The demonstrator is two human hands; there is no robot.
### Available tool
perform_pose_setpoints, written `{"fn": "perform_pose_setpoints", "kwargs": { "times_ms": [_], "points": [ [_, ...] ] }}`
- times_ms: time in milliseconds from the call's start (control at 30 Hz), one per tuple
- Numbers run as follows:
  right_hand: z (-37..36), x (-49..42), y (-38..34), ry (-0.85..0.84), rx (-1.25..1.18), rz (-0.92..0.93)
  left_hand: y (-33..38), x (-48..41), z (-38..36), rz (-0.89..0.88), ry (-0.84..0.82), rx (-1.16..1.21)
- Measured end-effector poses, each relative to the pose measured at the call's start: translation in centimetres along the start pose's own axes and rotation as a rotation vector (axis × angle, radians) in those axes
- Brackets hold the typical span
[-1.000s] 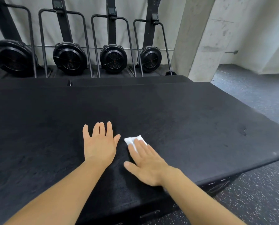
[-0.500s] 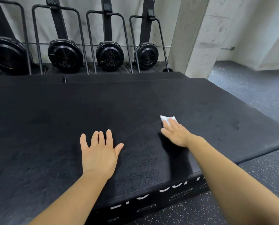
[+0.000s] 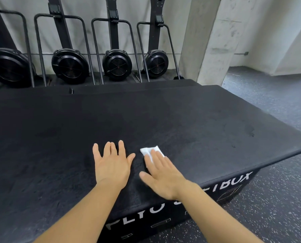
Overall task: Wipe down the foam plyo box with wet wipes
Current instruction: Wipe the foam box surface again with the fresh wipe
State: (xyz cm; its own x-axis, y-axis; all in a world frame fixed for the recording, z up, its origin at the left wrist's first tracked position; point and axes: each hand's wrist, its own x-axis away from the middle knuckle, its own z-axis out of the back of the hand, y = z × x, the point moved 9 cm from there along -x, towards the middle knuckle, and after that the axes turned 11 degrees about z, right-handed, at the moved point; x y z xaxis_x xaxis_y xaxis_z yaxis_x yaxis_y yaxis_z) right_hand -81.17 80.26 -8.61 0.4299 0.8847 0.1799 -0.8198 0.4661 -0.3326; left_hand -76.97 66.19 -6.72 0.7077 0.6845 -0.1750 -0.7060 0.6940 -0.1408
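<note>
Returned beside flat, empty left hand (image 3: pixel 112 163): right hand (image 3: pixel 161 174), fingers flat pressing wet wipe (image 3: pixel 150 151) onto plyo box (image 3: pixel 181 120); near front edge.

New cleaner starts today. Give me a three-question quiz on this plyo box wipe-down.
1. True or false: the wet wipe lies under the right hand.
2. Which hand rests flat and bare on the plyo box?
3. The wipe sits: A) at the far edge, B) on the near part of the top, C) on the floor.

Key: 1 true; 2 the left hand; 3 B.
</note>
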Motion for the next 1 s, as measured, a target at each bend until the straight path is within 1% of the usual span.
{"fn": "perform_pose_setpoints", "kwargs": {
  "times_ms": [100,200,267,433,533,600,733,833,1000],
  "points": [
    [-0.8,0.9,-1.9,-0.056,0.027,0.039,-0.1,-0.1,-0.1,-0.005,0.003,0.003],
    [-0.1,0.7,-0.8,-0.056,0.026,0.046,-0.1,-0.1,-0.1,-0.011,0.006,0.011],
    [0.8,0.3,1.5,-0.035,0.033,-0.004,-0.1,-0.1,-0.1,-0.011,0.002,0.022],
    [3.4,-0.1,8.0,0.08,0.038,-0.13,0.1,-0.2,-0.3,-0.025,0.011,0.024],
    [4.1,-0.4,11.4,0.061,0.049,-0.238,0.2,-0.2,-0.4,-0.038,0.018,0.018],
    [4.3,-0.8,12.7,0.051,0.057,-0.291,0.3,-0.2,-0.4,-0.042,0.02,0.014],
    [4.3,-1.4,13.2,0.089,-0.033,-0.4,0.4,-0.3,-0.4,-0.048,0.015,0.024],
    [3.6,-1.5,11.5,0.068,-0.018,-0.376,0.4,-0.3,-0.3,-0.049,0.02,0.035],
    [2.2,-0.8,5.0,0.1,-0.024,-0.191,0.4,-0.3,-0.3,-0.048,0.016,0.034]
  ]
}}
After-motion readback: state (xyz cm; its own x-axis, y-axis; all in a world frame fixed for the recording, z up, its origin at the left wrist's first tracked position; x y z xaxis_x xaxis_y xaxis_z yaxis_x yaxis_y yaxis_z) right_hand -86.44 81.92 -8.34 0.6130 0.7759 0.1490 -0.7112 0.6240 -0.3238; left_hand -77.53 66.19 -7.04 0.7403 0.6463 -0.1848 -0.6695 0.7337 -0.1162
